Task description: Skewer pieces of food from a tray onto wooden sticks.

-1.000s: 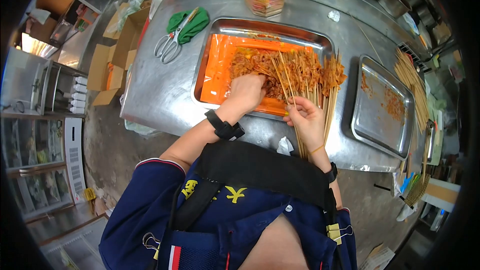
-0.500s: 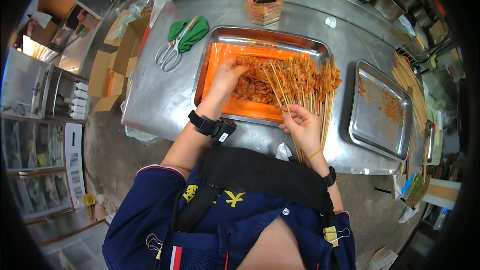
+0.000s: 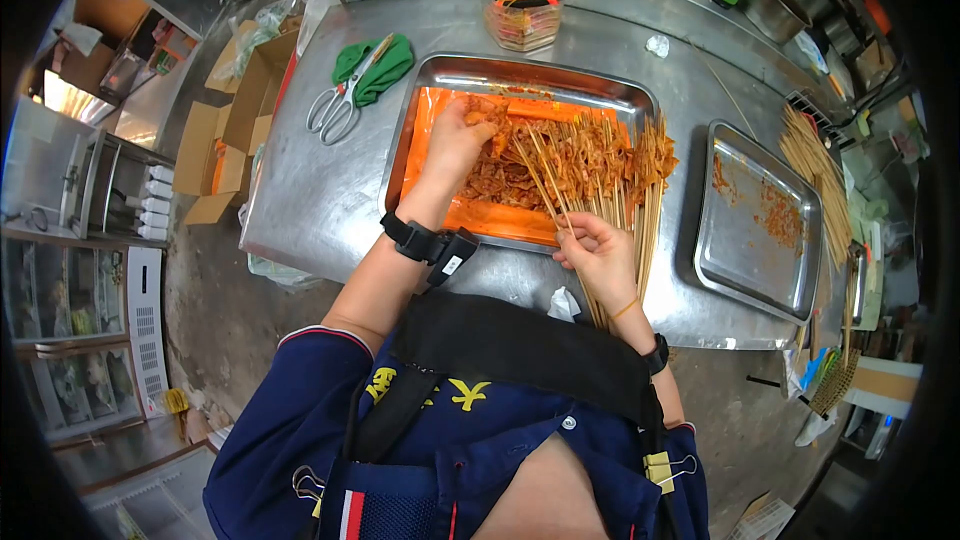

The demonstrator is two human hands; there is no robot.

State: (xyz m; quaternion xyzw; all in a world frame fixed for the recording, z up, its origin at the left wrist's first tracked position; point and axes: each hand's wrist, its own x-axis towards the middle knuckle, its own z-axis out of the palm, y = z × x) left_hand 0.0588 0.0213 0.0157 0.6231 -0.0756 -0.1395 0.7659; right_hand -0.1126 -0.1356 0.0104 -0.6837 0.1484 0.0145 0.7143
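Note:
A metal tray (image 3: 400, 155) lined with orange sheeting holds a pile of red-sauced meat slices (image 3: 510, 180) and, on its right, rows of loaded skewers (image 3: 610, 155) whose bare sticks reach over the front rim. My left hand (image 3: 457, 145) is over the tray's left part, fingers closed on a piece of sauced meat (image 3: 487, 116). Near the front rim, my right hand (image 3: 600, 252) pinches thin wooden skewers (image 3: 540, 172), which slant up and left over the pile. Their tips lie close to the meat in my left hand.
Scissors (image 3: 338, 105) rest on a green cloth (image 3: 390, 65) left of the tray. Behind stands a clear container (image 3: 522, 25). On the right are a sauce-stained tray (image 3: 730, 240) and bare sticks (image 3: 815, 180). Crumpled tissue (image 3: 563, 304) lies at the front.
My left hand has lifted slightly, and a piece of meat now shows in its fingers. The skewers in my right hand have tipped a little further left.

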